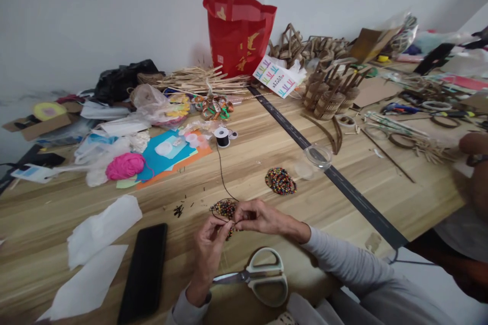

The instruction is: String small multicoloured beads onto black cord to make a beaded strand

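Note:
My left hand (pixel 210 239) and my right hand (pixel 260 217) meet near the table's front edge, both pinching a thin black cord (pixel 221 171). The cord runs back to a white spool (pixel 221 137) wound with black. Just behind my fingers lies a cluster of small multicoloured beads (pixel 224 207), partly hidden by my hands; a few more beads show below the fingertips. A coiled heap of beaded strands (pixel 281 181) rests to the right. Scissors with pale handles (pixel 267 277) lie below my hands, blades pointing toward my left wrist.
A black phone (pixel 144 271) and white paper sheets (pixel 102 228) lie at left. Behind them are pink yarn (pixel 125 166) and blue card (pixel 162 155). A clear tape roll (pixel 317 156) sits at right. Small woven baskets (pixel 330 99) and a red bag (pixel 238 35) stand farther back. Another person's arm (pixel 478 172) is at far right.

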Available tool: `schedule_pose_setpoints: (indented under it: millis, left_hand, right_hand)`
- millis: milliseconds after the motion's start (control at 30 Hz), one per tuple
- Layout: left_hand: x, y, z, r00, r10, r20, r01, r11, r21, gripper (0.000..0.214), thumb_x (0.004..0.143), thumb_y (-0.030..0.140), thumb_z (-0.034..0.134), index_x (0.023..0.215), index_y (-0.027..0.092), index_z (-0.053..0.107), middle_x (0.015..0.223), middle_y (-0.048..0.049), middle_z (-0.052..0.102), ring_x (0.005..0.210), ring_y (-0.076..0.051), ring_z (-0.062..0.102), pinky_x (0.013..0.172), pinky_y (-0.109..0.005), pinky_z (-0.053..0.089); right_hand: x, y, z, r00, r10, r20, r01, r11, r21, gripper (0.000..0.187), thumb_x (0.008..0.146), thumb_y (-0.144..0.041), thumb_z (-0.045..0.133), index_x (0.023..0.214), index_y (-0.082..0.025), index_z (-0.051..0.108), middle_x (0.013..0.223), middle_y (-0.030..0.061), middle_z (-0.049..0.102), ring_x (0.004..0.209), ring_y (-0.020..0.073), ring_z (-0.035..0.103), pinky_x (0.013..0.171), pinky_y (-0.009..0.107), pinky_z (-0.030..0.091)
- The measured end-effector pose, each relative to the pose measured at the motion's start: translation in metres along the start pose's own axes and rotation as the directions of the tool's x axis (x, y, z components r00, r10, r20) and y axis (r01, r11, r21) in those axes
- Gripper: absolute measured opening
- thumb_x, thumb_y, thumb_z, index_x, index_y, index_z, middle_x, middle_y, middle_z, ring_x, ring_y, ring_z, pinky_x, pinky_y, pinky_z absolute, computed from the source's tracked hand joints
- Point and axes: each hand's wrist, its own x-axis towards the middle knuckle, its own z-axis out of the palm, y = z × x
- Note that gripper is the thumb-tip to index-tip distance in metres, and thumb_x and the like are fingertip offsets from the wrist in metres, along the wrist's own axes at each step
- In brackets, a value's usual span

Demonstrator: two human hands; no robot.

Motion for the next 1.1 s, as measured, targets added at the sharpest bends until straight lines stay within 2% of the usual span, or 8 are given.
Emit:
schedule_pose_setpoints:
  millis: [100,267,433,633,767,1000,1100]
  left_hand:
    - [0.001,-0.004,-0.002,1.0,0.023,-0.012,-0.024,0.999,-0.034,0.013,0.065,0.02,0.075,0.061,0.016,0.063,0.067,-0.0011,0.066,0.065,-0.015,0.064,0.062,-0.022,0.051]
    - [0.002,-0.006,-0.004,0.999,-0.04,-0.011,0.039,0.995,-0.092,0.013,0.065,0.019,0.075,0.06,0.015,0.063,0.066,-0.0005,0.066,0.062,-0.013,0.063,0.058,-0.019,0.05]
    - [0.0,-0.007,0.001,0.995,-0.098,-0.01,0.095,0.983,-0.157,0.014,0.065,0.02,0.075,0.059,0.015,0.063,0.064,0.0001,0.066,0.057,-0.012,0.06,0.053,-0.018,0.047]
    - [0.001,-0.012,0.004,0.986,-0.162,-0.031,0.157,0.982,-0.109,0.009,0.063,0.019,0.076,0.062,0.015,0.067,0.063,-0.0007,0.071,0.06,-0.013,0.063,0.057,-0.019,0.049]
    - [0.004,-0.013,0.002,0.982,-0.185,-0.025,0.179,0.973,-0.145,0.007,0.062,0.019,0.076,0.062,0.016,0.07,0.06,-0.0004,0.072,0.059,-0.013,0.064,0.058,-0.019,0.05]
    - [0.003,-0.011,0.004,0.97,-0.237,0.049,0.242,0.959,-0.149,0.006,0.058,0.017,0.077,0.061,0.015,0.072,0.056,0.0005,0.07,0.055,-0.011,0.06,0.056,-0.018,0.047]
    - [0.002,-0.008,0.004,0.965,-0.251,0.074,0.258,0.959,-0.114,0.006,0.057,0.018,0.077,0.061,0.015,0.072,0.054,0.0011,0.068,0.053,-0.011,0.059,0.054,-0.018,0.047]
  right_hand:
    - [0.002,0.004,-0.001,0.998,0.041,0.05,-0.047,0.991,0.122,0.04,0.081,-0.051,0.064,0.077,-0.012,0.058,0.066,-0.0009,0.056,0.059,0.0086,0.048,0.057,0.02,0.039]
    - [0.003,0.009,-0.003,0.993,0.07,0.094,-0.089,0.97,0.225,0.042,0.077,-0.053,0.068,0.075,-0.012,0.058,0.068,0.0003,0.059,0.062,0.0091,0.052,0.059,0.021,0.041]
    - [0.002,0.013,-0.005,0.991,0.074,0.113,-0.099,0.967,0.234,0.041,0.077,-0.051,0.069,0.076,-0.011,0.059,0.067,-0.0012,0.056,0.058,0.007,0.046,0.055,0.019,0.035]
    - [0.001,0.019,-0.006,0.993,0.064,0.096,-0.084,0.972,0.221,0.042,0.079,-0.051,0.066,0.075,-0.011,0.057,0.065,-0.0003,0.056,0.056,0.0075,0.046,0.054,0.019,0.036]
    - [0.0,0.018,-0.006,0.995,0.06,0.081,-0.077,0.973,0.216,0.041,0.08,-0.051,0.065,0.075,-0.011,0.057,0.065,-0.0005,0.054,0.056,0.0077,0.045,0.055,0.02,0.036]
    - [-0.002,0.008,-0.006,0.997,0.053,0.058,-0.066,0.967,0.245,0.037,0.083,-0.047,0.063,0.076,-0.012,0.056,0.06,-0.0044,0.047,0.05,0.0053,0.035,0.049,0.018,0.029]
    - [-0.003,0.007,-0.005,0.997,0.047,0.056,-0.057,0.978,0.202,0.036,0.084,-0.046,0.062,0.076,-0.012,0.056,0.061,-0.0036,0.048,0.052,0.0063,0.038,0.051,0.018,0.031]
